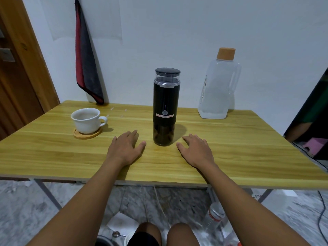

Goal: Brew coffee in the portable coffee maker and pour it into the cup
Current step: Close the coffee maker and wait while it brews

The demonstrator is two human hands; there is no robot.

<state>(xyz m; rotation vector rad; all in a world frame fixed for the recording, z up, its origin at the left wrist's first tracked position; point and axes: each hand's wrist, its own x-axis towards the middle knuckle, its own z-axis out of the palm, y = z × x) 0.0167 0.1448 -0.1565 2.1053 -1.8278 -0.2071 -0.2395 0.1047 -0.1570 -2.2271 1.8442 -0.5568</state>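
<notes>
Coffee maker (166,107) — upright, lid on, centre of table (230,148), untouched. Cup (86,120) — on coaster (87,134), far left, appears empty. Left hand (126,148), right hand (196,150) — 2 flat palms flanking the maker, fingers spread, holding nothing. Brewing and pouring apparently still to do.

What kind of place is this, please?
Probably a room in a home, not a café: a folding wooden table against a plain white wall, a wooden door on the left, a cloth hanging there, and clutter on the marble floor.
</notes>
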